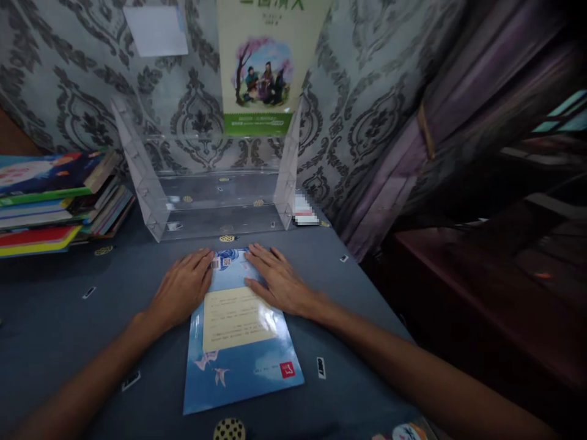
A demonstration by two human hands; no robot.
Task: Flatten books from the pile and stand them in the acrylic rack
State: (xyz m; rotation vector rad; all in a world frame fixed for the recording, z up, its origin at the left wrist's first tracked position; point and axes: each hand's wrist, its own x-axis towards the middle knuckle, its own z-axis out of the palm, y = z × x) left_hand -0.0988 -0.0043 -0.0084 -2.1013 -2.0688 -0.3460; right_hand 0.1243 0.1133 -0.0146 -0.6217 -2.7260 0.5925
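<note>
A blue book (pixel 247 373) lies flat on the table, its cream text panel upside down to me and a barcode at the far end. My left hand (pixel 186 282) rests at the book's far left edge, palm down, with fingers stretched forward and touching the cover's side. Across the far right corner lies my right hand (pixel 279 282), flat, its thumb apart and its fingers on the cover. Neither hand is wrapped round anything. Just beyond the book stands a clear acrylic rack (pixel 220 214) with stepped sides.
A green and cream book (pixel 261 85) stands upright at the back of the rack. Stacked books (pixel 50 195) lie on the left. A white card (pixel 158 30) shows against the patterned wall covering (pixel 367 104). The blue-grey tablecloth (pixel 348 318) ends at the right, near a purple curtain (pixel 389 183).
</note>
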